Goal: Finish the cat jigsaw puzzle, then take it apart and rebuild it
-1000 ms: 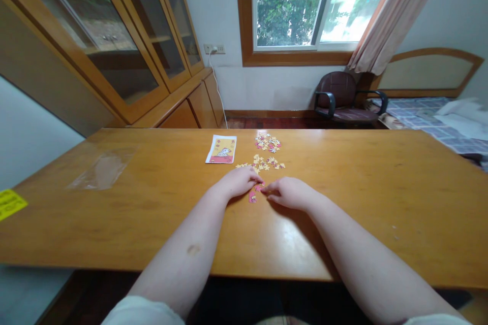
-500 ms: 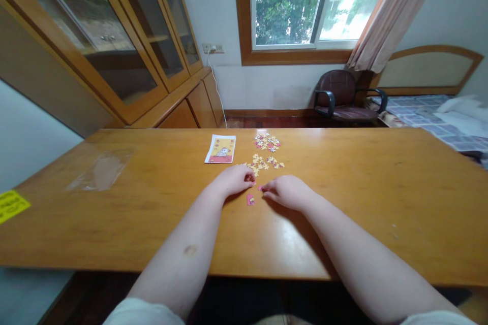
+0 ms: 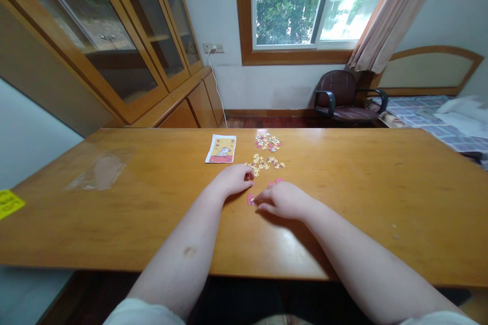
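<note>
My left hand (image 3: 239, 179) rests on the table with its fingers curled into a pinch. A tiny bit of pink, seemingly a puzzle piece, shows at its fingertips. My right hand (image 3: 284, 200) is palm down, thumb and forefinger a little apart. Its fingertips reach the right edge of a small pink puzzle section (image 3: 250, 199) with a light printed figure. Just behind that hand lie pink puzzle pieces (image 3: 275, 182), partly covered by it. Beyond both hands are loose, mostly yellow puzzle pieces (image 3: 261, 163). Farther back sits a mixed heap of puzzle pieces (image 3: 267, 141).
A picture card (image 3: 221, 149) with a white animal on yellow and pink lies left of the pieces. A clear plastic bag (image 3: 101, 171) is on the left of the wooden table (image 3: 362, 203). Past the table stand a chair (image 3: 337, 94) and a glass-door cabinet (image 3: 163, 61).
My right hand has moved nearer and slightly left, to the pink section. Pink pieces behind it have come into sight. My left hand has barely moved.
</note>
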`<act>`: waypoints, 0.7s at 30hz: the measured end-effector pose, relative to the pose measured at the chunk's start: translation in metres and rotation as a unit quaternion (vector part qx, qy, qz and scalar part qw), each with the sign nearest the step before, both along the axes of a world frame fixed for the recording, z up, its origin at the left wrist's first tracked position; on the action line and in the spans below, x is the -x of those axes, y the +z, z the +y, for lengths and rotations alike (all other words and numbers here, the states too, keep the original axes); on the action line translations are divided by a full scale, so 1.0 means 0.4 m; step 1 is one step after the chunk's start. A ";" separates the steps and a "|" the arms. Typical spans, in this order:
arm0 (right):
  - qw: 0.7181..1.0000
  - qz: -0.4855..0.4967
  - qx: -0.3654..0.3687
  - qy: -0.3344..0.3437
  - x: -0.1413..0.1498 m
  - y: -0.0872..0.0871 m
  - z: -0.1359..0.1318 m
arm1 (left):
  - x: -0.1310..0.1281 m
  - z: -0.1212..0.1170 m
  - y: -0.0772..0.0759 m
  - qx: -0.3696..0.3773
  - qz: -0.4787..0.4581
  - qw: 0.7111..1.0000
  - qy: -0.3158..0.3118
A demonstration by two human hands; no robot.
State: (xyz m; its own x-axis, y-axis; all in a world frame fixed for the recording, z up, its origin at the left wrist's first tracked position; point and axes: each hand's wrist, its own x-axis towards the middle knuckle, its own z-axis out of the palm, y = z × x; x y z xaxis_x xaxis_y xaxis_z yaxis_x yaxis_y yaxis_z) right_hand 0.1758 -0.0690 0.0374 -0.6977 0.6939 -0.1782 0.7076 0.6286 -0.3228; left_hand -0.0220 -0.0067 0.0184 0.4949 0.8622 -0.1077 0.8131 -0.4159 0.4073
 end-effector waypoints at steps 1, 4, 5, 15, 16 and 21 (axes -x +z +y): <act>1.000 0.002 0.009 0.013 0.003 0.002 -0.006 | 0.000 0.000 -0.001 0.008 0.005 1.000 0.003; 0.999 -0.011 0.018 0.024 0.009 0.005 -0.014 | 0.001 0.002 -0.002 0.032 0.007 0.999 0.000; 0.999 -0.017 0.016 0.023 0.008 0.005 -0.013 | 0.001 0.003 -0.002 0.038 0.006 0.999 -0.008; 0.999 -0.031 -0.004 -0.026 -0.004 0.007 0.003 | 0.004 0.002 0.000 -0.003 0.030 1.000 -0.001; 0.999 -0.035 -0.002 -0.027 -0.003 0.007 0.002 | 0.004 0.001 -0.001 -0.006 0.039 0.999 0.005; 0.999 -0.030 0.005 -0.012 0.002 -0.001 -0.003 | -0.001 0.001 -0.009 0.002 0.058 0.998 0.030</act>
State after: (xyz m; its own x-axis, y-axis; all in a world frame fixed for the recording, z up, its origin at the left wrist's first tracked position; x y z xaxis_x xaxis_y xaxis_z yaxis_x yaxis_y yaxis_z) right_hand 0.1748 -0.0702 0.0369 -0.6681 0.7087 -0.2267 0.7413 0.6074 -0.2856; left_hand -0.0216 -0.0064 0.0148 0.4267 0.8893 -0.1645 0.8782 -0.3640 0.3104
